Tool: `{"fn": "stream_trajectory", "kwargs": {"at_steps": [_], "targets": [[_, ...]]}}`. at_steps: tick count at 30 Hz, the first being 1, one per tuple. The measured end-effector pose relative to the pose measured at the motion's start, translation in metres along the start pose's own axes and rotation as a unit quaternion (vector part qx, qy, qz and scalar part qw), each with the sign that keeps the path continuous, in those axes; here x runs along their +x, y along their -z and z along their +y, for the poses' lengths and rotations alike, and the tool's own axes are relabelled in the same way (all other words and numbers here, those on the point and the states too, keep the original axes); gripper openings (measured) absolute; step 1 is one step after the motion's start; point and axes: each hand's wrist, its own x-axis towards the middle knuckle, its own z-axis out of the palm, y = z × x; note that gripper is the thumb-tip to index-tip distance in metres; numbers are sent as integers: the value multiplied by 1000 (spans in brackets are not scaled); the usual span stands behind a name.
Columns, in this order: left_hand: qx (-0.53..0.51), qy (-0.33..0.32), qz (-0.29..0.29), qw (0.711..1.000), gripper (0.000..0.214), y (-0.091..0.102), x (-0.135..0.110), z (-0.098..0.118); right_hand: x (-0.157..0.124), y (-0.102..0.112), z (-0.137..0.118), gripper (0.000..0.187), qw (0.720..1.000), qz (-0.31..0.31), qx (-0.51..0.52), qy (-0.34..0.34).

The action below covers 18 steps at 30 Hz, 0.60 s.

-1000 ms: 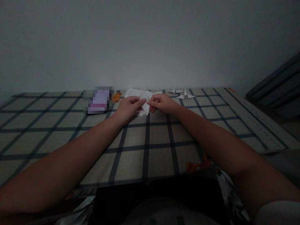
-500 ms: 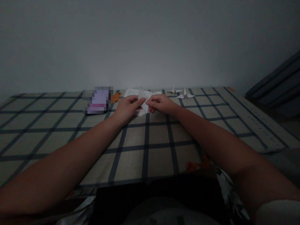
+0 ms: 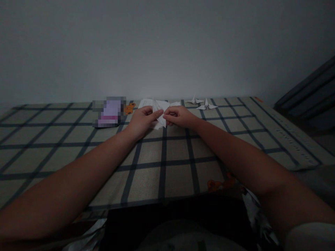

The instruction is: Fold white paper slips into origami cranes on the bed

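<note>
A narrow piece of folded white paper (image 3: 161, 121) is between my hands, its lower point angled down to the right and its upper point up to the left. My left hand (image 3: 143, 118) grips it from the left, thumb pressed across its front. On the right side, my right hand (image 3: 178, 116) is closed with thumb and forefinger pinched at the paper's edge; its other fingers curl beneath. White paper sheets (image 3: 142, 103) lie flat behind and under the hands, partly covered by them. Fine creases are too dim to make out.
Two folded paper cranes, a nearer crane (image 3: 206, 105) and a farther crane (image 3: 194, 101), stand right of the hands. At the left lies a phone (image 3: 111, 111), partly pixelated. A checked cloth (image 3: 178, 174) covers the table, which meets a plain wall (image 3: 167, 45).
The folded paper has tilted, its upper point leaning farther left and its lower point shifting slightly right. My right fingers have shifted a little; both arms stay nearly still.
</note>
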Motion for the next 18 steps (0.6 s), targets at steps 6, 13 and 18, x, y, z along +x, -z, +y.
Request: {"fn": "stream_trajectory", "kwargs": {"at_steps": [6, 13, 18], "targets": [[-84, 2, -2, 996, 43, -3, 1, -1, 4, -4, 4, 11, 997, 25, 76, -6], [-121, -28, 17, 992, 42, -4, 5, -6, 9, -5, -3, 10, 989, 62, 127, -31], [-114, -28, 16, 993, 43, -4, 6, -8, 11, -6, -2, 13, 985, 73, 149, -40]]}}
